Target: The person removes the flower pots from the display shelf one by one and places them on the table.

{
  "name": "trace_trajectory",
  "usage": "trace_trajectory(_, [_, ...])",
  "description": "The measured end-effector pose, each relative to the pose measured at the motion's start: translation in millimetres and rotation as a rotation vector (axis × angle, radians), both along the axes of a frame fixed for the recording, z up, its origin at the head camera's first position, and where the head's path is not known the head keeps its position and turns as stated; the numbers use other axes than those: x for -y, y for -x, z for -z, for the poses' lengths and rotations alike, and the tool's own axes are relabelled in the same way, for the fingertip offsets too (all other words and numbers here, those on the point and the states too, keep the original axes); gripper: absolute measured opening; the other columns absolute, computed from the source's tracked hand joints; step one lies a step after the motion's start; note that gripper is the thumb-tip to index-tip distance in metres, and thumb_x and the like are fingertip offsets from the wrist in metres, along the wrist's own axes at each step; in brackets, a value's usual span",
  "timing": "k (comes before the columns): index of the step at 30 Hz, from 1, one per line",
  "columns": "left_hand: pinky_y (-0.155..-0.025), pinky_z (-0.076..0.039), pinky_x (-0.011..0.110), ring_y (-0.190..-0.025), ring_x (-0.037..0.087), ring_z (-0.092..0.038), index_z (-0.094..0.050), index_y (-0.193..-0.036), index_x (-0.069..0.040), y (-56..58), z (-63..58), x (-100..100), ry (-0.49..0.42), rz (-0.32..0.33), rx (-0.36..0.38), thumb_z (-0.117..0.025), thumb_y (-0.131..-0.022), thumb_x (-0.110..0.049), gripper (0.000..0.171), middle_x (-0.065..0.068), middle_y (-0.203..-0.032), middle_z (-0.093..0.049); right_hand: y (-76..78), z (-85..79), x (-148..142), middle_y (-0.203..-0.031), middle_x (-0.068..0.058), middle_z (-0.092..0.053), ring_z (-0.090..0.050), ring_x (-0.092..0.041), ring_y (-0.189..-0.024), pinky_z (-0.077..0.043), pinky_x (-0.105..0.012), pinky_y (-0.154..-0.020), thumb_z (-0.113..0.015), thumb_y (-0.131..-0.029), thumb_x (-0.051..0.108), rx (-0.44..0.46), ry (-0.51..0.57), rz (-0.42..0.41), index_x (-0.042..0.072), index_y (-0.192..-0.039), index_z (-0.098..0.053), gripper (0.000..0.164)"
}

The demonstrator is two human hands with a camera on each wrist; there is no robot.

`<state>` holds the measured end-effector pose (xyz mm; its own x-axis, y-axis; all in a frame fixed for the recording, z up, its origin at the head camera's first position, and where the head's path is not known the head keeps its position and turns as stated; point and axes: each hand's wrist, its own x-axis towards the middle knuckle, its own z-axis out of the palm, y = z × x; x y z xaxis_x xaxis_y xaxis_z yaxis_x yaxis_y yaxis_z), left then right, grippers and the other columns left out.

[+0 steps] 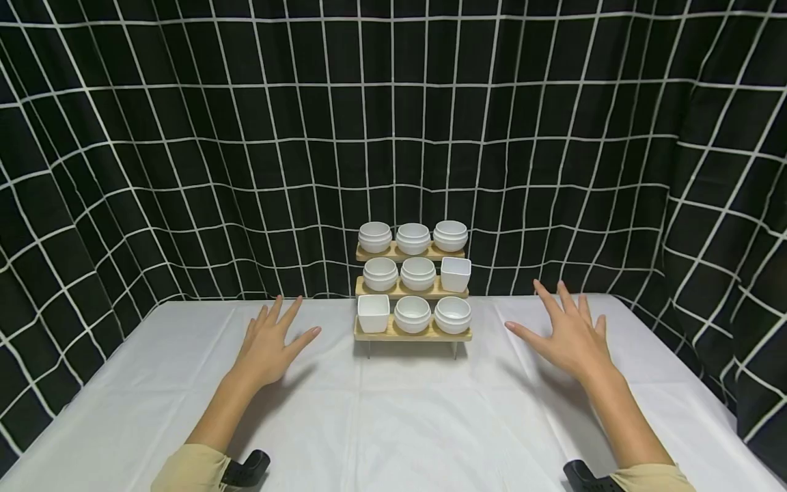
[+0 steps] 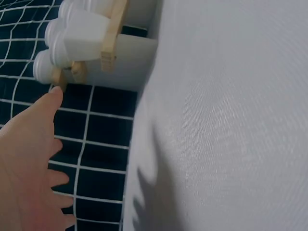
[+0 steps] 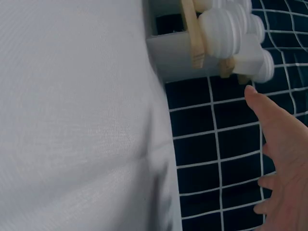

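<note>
Both forearms reach forward, bare from tan sleeves near the elbows, with a dark strap at each sleeve edge. The left hand (image 1: 268, 344) is held palm down, fingers straight and spread, thumb angled out to the right. The right hand (image 1: 568, 337) mirrors it, palm down, fingers fanned and straight, thumb pointing left. Neither grip holds anything. From the wrist views, each hand shows extended fingers (image 2: 45, 103) and a flat, relaxed palm (image 3: 284, 144).
</note>
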<state>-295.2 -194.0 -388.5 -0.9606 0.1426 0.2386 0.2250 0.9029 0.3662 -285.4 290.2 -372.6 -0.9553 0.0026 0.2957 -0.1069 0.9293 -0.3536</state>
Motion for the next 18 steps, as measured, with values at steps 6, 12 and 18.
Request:
trace_trajectory(6, [-0.129, -0.013, 0.073, -0.154, 0.058, -0.016, -0.032, -0.166, -0.01, 0.6, -1.7, -3, -0.094, 0.038, -0.011, -0.051, -0.109, -0.052, 0.073, 0.031, -0.17, -0.021, 0.8, -4.1, 3, -0.169, -0.034, -0.019, -0.012, -0.066, -0.151, -0.01, -0.092, -0.114, -0.06, -0.096, 0.073, -0.018, 0.002, -0.02, 0.017, -0.169, -0.023, 0.1])
trace_trajectory(12, [-0.127, -0.023, 0.074, -0.154, 0.057, -0.02, -0.034, -0.166, -0.009, -0.3, -3.7, -2, -0.153, 0.066, -0.005, -0.052, -0.11, -0.049, 0.072, 0.032, -0.17, -0.021, -0.4, -8.6, 7, -0.166, -0.036, -0.027, -0.024, -0.063, -0.149, -0.024, -0.088, -0.114, -0.06, -0.098, 0.069, -0.034, 0.002, -0.035, 0.013, -0.168, -0.027, 0.096])
trace_trajectory(18, [-0.127, -0.027, 0.07, -0.153, 0.053, -0.028, -0.037, -0.163, -0.004, -2.0, -4.3, 3, -0.209, 0.069, 0.0, -0.052, -0.111, -0.045, 0.068, 0.032, -0.167, -0.029, -4.3, -11.5, 10, -0.164, -0.035, -0.032, -0.033, -0.059, -0.147, -0.037, -0.084, -0.109, -0.058, -0.1, 0.067, -0.043, 0.006, -0.041, 0.011, -0.167, -0.029, 0.092])
